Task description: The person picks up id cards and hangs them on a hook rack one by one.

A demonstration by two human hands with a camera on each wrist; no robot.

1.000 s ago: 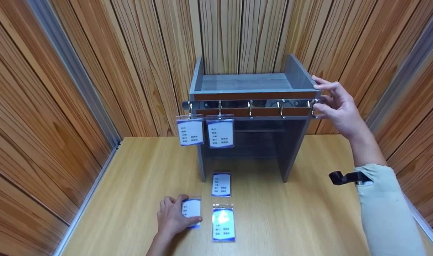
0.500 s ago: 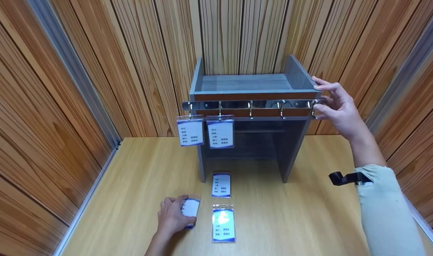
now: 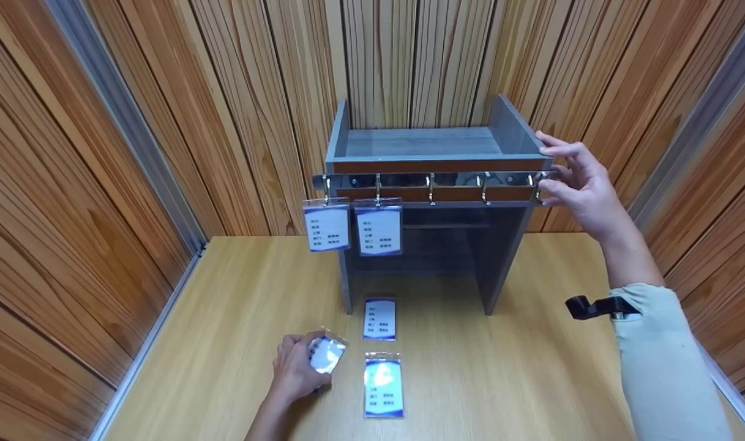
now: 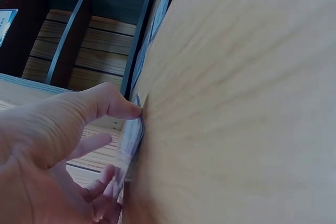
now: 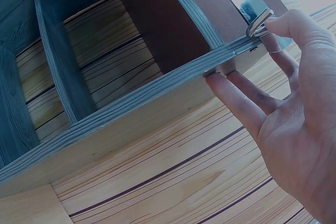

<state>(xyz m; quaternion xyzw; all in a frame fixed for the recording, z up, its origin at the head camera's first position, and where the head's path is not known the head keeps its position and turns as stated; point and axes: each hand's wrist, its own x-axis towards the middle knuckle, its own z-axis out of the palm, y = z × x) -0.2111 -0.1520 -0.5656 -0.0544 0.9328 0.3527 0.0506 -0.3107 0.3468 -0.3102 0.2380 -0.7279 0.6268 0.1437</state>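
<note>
Between thumb and fingers, my left hand [image 3: 295, 367] pinches a clear-sleeved ID badge [image 3: 327, 353], tilted at the tabletop. The left wrist view shows this badge nearly edge-on against the wood, thumb at one edge and fingers at the other. My right hand [image 3: 583, 190] grips the right end of the grey shelf rack [image 3: 439, 159], its thumb at the end hook [image 5: 258, 23] of the metal hook rail [image 3: 455, 179]. Two ID badges, one on the far-left hook [image 3: 327, 228] and another beside it [image 3: 379, 230], hang from the rail. Two more badges [image 3: 379, 318] lie flat on the table.
The rack stands on the wooden table [image 3: 237, 294] near the back wall [image 3: 274, 122]. Wood-panelled walls also rise at left and right. A black bracket [image 3: 602, 306] is strapped at the right sleeve [image 3: 666, 355]. Several hooks right of the hanging badges carry nothing.
The badge under my left hand has turned from flat and straight to tilted clockwise, its upper edge lifting, as my fingers and thumb drew closer together. My right hand stays in place.
</note>
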